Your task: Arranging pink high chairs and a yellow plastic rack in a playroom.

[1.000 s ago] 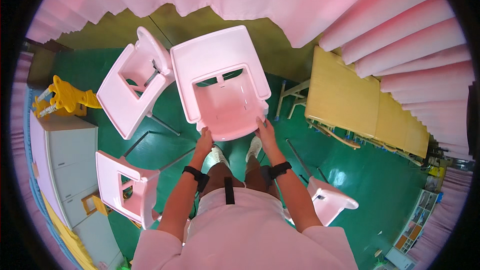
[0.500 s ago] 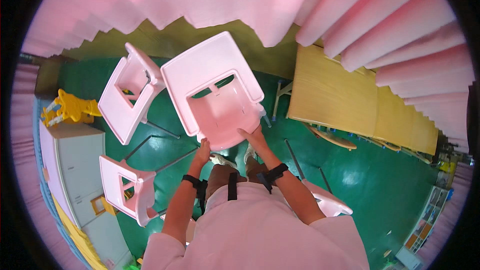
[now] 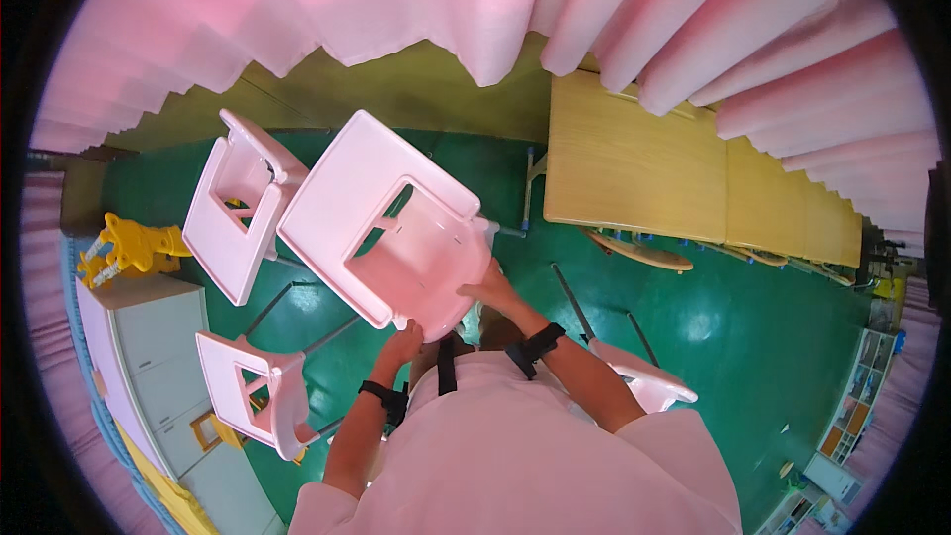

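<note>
A pink high chair (image 3: 431,248) with a broad tray stands right in front of me, its tray turned to the far left. My left hand (image 3: 400,345) is closed on the near left edge of the chair, close to the tray's corner. On the right side of the seat back's rim, my right hand (image 3: 495,293) is closed, with its fingers over the inner side. A second pink high chair (image 3: 233,228) stands just left of the held one, close to its tray. Most of the held chair's legs are hidden under the seat.
Another pink high chair (image 3: 263,386) stands near left, and one more (image 3: 639,376) is to my right, partly hidden by my arm. Wooden tables (image 3: 644,159) line the far right below pink curtains (image 3: 396,0). At left are a white cabinet (image 3: 158,337) and a yellow toy (image 3: 134,243).
The held high chair has come closer to my body and turned, its tray swinging to the left. Both hands have stayed on it.
</note>
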`<state>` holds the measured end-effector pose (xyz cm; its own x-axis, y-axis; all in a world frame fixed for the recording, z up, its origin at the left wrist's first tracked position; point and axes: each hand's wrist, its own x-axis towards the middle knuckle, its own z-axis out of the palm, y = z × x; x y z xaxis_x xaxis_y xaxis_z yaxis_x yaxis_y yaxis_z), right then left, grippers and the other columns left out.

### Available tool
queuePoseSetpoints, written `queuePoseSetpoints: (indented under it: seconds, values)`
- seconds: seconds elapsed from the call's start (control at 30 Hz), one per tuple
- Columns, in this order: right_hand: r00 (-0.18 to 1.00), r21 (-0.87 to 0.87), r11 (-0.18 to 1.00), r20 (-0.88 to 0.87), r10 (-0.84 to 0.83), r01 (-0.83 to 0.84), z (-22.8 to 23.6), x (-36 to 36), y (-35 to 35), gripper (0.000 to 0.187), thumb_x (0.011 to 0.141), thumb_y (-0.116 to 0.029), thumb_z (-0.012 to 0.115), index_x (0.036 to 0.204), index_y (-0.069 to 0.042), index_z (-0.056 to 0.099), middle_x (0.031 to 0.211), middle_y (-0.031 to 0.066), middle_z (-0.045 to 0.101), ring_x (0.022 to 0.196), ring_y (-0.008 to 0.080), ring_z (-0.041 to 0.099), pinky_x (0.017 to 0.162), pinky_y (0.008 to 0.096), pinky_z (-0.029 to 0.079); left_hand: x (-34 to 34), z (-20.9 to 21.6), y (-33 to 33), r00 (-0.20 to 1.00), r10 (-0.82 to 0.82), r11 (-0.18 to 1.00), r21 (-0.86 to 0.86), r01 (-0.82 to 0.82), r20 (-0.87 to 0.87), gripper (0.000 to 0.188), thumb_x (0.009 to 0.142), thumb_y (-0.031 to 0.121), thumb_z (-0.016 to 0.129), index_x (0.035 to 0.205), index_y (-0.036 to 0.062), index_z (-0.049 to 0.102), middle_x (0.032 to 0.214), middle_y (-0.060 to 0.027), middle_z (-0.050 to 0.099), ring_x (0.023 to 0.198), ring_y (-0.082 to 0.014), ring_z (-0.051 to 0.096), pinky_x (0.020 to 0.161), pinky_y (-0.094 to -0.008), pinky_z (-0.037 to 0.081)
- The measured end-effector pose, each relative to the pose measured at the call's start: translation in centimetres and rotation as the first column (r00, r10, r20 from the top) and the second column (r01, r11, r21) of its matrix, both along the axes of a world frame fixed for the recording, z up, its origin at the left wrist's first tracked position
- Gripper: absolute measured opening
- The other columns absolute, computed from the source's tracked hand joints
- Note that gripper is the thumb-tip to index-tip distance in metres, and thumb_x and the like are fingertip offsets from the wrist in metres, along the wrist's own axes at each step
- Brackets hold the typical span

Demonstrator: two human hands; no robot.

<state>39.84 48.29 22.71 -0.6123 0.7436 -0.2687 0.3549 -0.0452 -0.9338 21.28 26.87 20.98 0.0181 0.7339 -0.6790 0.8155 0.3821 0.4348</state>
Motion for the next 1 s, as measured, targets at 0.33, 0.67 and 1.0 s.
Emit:
queuePoseSetpoints:
  seconds: [0.33,0.67,1.0]
  values:
    - [0.985,-0.22,0.96,-0.056,0.165,-0.174,1.7,-2.3,2.8,0.089,0.062,-0.023,0.074,0.138,-0.002,0.031,0.124,0.0199,0.044,0.121,0.0338,0.039,0.103,0.0394,0.034,3.0,3.8,1.2,0.997,0.072,0.996,0.055,-0.071,-0.032,0.028,0.089,0.021,0.039,0.093,-0.0047,0.05,0.093,-0.028,0.06,0.081,-0.044,0.062,0.074,-0.0508,0.05]
    - [0.902,-0.205,0.88,-0.144,0.406,-0.429,2.1,-5.9,5.6,0.093,0.061,-0.016,0.073,0.141,-0.004,0.026,0.117,0.0192,0.05,0.113,0.0304,0.047,0.097,0.0401,0.041,4.3,3.5,1.2,0.984,0.174,0.983,-0.046,-0.176,-0.049,0.027,0.092,0.016,0.034,0.099,-0.0064,0.047,0.102,-0.0313,0.059,0.084,-0.0453,0.062,0.073,-0.0529,0.049]
    - [0.9,-0.225,0.871,-0.094,0.427,-0.437,4.5,-9.1,7.5,0.089,0.066,-0.02,0.071,0.142,-0.005,0.027,0.126,0.02,0.04,0.118,0.0306,0.041,0.102,0.0372,0.034,3.6,3.3,1.6,0.456,0.796,0.57,-0.239,-0.786,0.399,0.07,0.093,0.043,0.049,0.148,0.01,0.019,0.113,-0.0211,0.059,0.088,-0.0281,0.06,0.079,-0.037,0.047]
